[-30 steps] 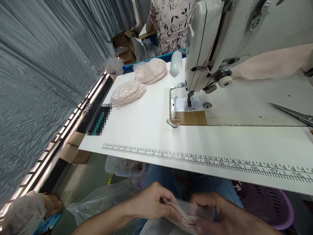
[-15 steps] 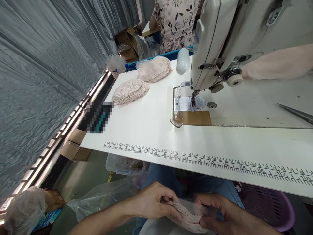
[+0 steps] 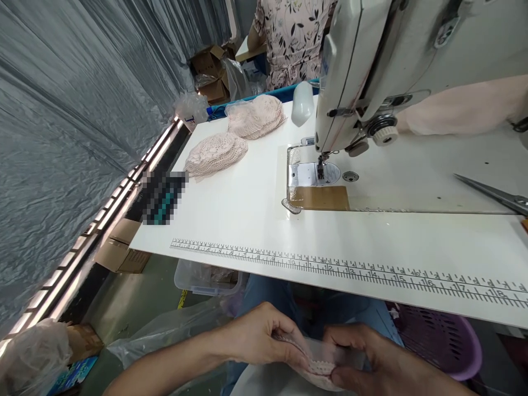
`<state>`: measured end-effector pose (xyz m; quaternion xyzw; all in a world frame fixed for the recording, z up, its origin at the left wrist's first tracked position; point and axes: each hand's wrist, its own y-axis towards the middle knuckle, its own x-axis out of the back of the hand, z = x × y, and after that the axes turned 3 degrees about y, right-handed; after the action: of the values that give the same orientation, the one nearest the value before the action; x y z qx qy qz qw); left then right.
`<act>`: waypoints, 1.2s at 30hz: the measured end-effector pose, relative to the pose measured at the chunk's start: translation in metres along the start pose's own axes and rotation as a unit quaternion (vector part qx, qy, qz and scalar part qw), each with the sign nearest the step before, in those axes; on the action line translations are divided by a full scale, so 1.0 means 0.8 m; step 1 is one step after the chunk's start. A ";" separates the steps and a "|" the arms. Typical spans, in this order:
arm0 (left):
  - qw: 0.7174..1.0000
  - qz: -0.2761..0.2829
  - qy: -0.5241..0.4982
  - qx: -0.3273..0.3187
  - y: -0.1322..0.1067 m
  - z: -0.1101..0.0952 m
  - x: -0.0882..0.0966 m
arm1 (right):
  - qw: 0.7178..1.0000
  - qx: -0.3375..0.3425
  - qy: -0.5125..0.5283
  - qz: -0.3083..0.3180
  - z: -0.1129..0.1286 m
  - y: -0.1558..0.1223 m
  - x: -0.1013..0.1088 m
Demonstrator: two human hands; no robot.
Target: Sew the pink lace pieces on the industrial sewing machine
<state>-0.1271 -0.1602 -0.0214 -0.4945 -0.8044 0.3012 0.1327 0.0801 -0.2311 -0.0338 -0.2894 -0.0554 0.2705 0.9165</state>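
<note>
Lace (image 3: 322,367); partly behind left hand (image 3: 266,336)

Lace (image 3: 324,367): between left hand (image 3: 266,340), right hand (image 3: 373,355)
Lace piles (image 3: 216,154): on worktop (image 3: 235,214), left of sewing machine (image 3: 412,49)
Scissors (image 3: 495,193): right of needle (image 3: 320,160)

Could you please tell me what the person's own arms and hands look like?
The left hand and right hand are both bare: no glove, ring, watch or bracelet shows. No sleeve covers the visible part of the left forearm or right forearm; anything higher up is out of view.
</note>
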 end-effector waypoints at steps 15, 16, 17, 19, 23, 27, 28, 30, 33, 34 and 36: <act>0.999 0.022 -0.002 0.050 -0.013 -0.005 0.012 | 0.995 -0.005 -0.103 -0.002 0.018 -0.011 -0.003; 0.998 0.034 0.009 0.050 -0.012 -0.007 0.012 | 0.994 -0.008 -0.109 0.003 0.021 -0.012 -0.005; 0.998 0.043 0.027 0.047 -0.011 -0.008 0.011 | 0.994 -0.008 -0.112 0.008 0.023 -0.012 -0.006; 0.995 0.054 0.069 0.038 -0.007 -0.012 0.007 | 0.993 0.000 -0.119 0.011 0.024 -0.011 -0.008; 0.994 0.060 0.082 0.031 -0.001 -0.016 0.000 | 0.991 -0.007 -0.134 0.005 0.023 -0.008 -0.007; 0.996 0.068 0.032 0.049 -0.001 -0.014 0.001 | 0.991 -0.043 -0.128 0.012 0.021 -0.012 -0.001; 0.996 0.068 0.020 0.057 -0.002 -0.012 0.002 | 0.991 -0.049 -0.127 0.017 0.020 -0.013 0.001; 0.995 0.065 0.002 0.069 -0.004 -0.008 0.004 | 0.990 -0.051 -0.129 0.033 0.019 -0.013 0.003; 0.995 0.063 -0.006 0.078 -0.006 -0.001 0.007 | 0.990 -0.039 -0.130 0.041 0.017 -0.013 0.005; 0.995 0.063 -0.006 0.079 -0.006 0.000 0.007 | 0.991 -0.030 -0.126 0.041 0.017 -0.012 0.005; 0.995 0.062 -0.007 0.082 -0.007 0.002 0.007 | 0.992 -0.008 -0.115 0.044 0.017 -0.012 0.006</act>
<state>-0.1349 -0.1578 -0.0195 -0.5290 -0.7454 0.3776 0.1484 0.0851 -0.2285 -0.0177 -0.2657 -0.1497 0.3414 0.8891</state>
